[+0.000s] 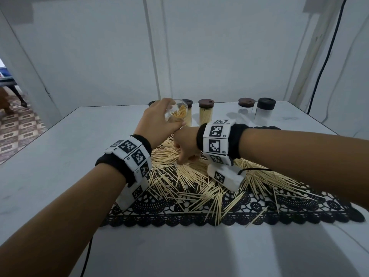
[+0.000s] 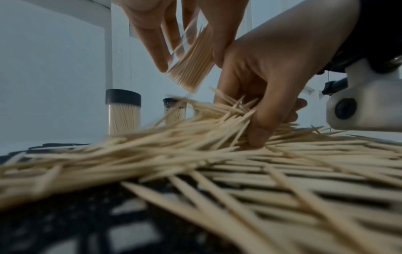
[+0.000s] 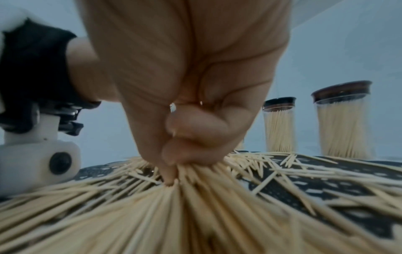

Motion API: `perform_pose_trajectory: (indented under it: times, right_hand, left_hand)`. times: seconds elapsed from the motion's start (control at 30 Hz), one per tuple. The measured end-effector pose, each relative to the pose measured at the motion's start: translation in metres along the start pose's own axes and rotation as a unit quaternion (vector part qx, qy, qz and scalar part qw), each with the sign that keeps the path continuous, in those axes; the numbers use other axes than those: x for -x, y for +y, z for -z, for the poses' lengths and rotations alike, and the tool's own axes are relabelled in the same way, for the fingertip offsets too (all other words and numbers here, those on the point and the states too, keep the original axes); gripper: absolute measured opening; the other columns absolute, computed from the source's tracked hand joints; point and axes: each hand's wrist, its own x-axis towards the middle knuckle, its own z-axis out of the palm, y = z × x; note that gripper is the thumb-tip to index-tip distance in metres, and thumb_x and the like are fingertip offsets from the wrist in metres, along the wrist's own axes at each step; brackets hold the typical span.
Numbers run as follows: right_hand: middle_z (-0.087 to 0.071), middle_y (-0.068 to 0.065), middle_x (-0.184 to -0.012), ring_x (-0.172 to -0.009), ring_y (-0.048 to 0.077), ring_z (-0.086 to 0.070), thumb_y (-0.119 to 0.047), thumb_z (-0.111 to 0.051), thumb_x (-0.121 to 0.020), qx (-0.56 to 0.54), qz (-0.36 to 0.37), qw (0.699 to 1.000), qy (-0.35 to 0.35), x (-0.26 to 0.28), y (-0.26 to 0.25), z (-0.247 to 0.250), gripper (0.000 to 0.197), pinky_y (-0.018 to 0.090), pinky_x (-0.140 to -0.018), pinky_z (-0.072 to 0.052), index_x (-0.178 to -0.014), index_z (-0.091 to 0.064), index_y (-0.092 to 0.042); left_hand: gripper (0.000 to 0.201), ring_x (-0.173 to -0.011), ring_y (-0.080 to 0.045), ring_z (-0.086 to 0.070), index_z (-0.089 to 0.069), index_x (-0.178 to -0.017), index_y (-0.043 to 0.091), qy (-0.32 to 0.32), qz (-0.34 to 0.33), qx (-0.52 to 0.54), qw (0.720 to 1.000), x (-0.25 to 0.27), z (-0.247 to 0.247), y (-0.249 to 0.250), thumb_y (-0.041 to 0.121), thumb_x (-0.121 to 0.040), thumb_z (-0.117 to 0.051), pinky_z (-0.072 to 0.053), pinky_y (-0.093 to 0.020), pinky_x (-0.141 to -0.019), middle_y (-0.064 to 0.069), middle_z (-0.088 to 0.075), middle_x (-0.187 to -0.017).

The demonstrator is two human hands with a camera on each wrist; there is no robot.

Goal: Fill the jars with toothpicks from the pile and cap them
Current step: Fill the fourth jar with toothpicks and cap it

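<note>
My left hand grips an uncapped clear jar, tilted with its mouth toward me and partly filled with toothpicks; the same jar shows in the left wrist view, held above the pile. A wide pile of toothpicks lies on a black lace mat. My right hand reaches down into the pile just below the jar, its fingers curled round a bunch of toothpicks. In the left wrist view the right hand digs into the heap.
Along the back of the grey table stand capped jars: two full ones and two clear empty ones. A black cable hangs at the right wall. The table's left edge drops to a tiled floor.
</note>
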Motion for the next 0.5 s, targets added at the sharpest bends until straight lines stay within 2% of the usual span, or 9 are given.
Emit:
perform_pose_trajectory:
  times: [0.07, 0.13, 0.23, 0.4, 0.5]
  right_hand:
    - [-0.047, -0.005, -0.045, -0.034, 0.004, -0.044, -0.028, -0.063, -0.085, -0.022, 0.0, 1.0, 0.0, 0.005, 0.002, 0.001, 0.032, 0.01, -0.039, -0.034, -0.063, -0.051, -0.009]
    - [-0.051, -0.005, -0.051, -0.028, -0.001, -0.044, -0.025, -0.063, -0.086, -0.05, 0.001, 0.999, -0.009, 0.01, 0.004, 0.0, 0.024, 0.006, -0.036, -0.034, -0.074, -0.059, -0.005]
    - [-0.053, -0.006, -0.051, -0.026, -0.003, -0.041, -0.025, -0.063, -0.085, -0.059, -0.004, 0.998, 0.005, 0.017, 0.008, -0.001, 0.021, 0.005, -0.035, -0.032, -0.076, -0.059, -0.007]
    - [-0.062, -0.003, -0.06, -0.047, 0.003, -0.052, -0.022, -0.063, -0.085, -0.096, -0.018, 0.994, 0.043, 0.032, 0.019, 0.0, 0.018, 0.014, -0.049, -0.041, -0.075, -0.058, -0.008]
    - [-0.061, -0.004, -0.057, -0.048, 0.003, -0.051, -0.02, -0.063, -0.084, -0.119, -0.015, 0.99, 0.075, 0.044, 0.027, -0.002, 0.019, 0.018, -0.057, -0.046, -0.07, -0.058, -0.008]
  left_hand:
    - [0.053, -0.1, -0.01, -0.049, -0.055, -0.12, 0.013, 0.001, -0.002, -0.004, 1.0, 0.0, 0.0, 0.0, 0.028, -0.075, -0.076, -0.034, -0.017, -0.08, -0.005, -0.059, -0.117]
    - [0.053, -0.1, -0.009, -0.049, -0.054, -0.121, 0.012, 0.002, -0.001, -0.006, 1.0, 0.001, 0.001, 0.001, 0.029, -0.075, -0.076, -0.034, -0.017, -0.08, -0.005, -0.058, -0.117]
    - [0.053, -0.099, -0.008, -0.047, -0.054, -0.121, 0.012, 0.005, -0.002, -0.011, 1.0, 0.001, 0.001, 0.002, 0.029, -0.076, -0.075, -0.034, -0.017, -0.08, -0.006, -0.058, -0.118]
    - [0.053, -0.1, -0.007, -0.047, -0.053, -0.122, 0.012, 0.001, 0.008, -0.009, 1.0, 0.002, 0.001, 0.003, 0.029, -0.076, -0.075, -0.034, -0.019, -0.081, -0.005, -0.058, -0.12]
    - [0.054, -0.102, -0.01, -0.05, -0.054, -0.122, 0.012, -0.004, 0.016, -0.002, 1.0, 0.002, 0.001, 0.004, 0.03, -0.076, -0.075, -0.035, -0.02, -0.082, -0.004, -0.058, -0.12]
